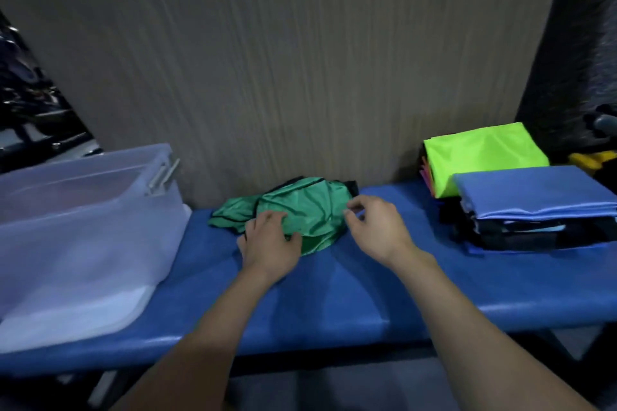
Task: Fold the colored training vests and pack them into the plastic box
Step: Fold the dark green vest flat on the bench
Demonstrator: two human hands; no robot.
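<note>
Green vest (310, 210) under both hands.

Lighting dim and cool overall. Soft sheen on the blue bench (334, 293) front edge and on the green vest (310, 210) indicates light from above. Whole frame slightly soft; left background smeared. Wide-angle bowing at edges. Neon yellow vest (484, 156) renders near-oversaturated.
</note>
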